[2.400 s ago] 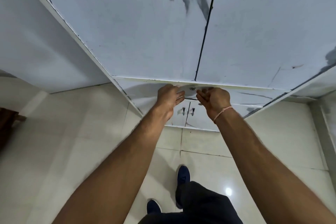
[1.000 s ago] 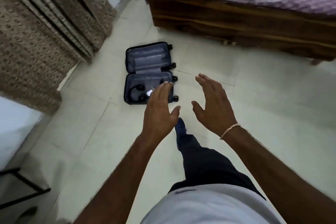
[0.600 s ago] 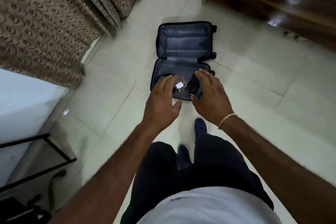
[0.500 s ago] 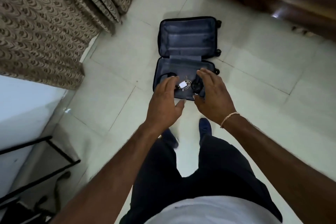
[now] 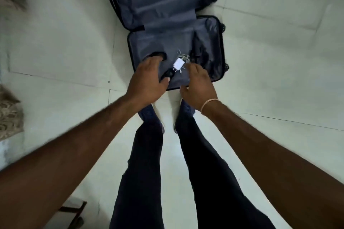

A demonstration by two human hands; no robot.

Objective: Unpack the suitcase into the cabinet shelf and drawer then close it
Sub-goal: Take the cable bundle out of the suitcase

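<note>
Both forearms are bare, no sleeve showing on either; the left hand (image 5: 147, 83) wears nothing at the wrist; the right hand (image 5: 200, 87) has a thin, pale orange-pink thread bracelet (image 5: 208, 105) looped once around its wrist; the legs are in dark, close-fitting trousers (image 5: 147, 173); the feet wear dark blue shoes (image 5: 149, 115) with light soles.
</note>
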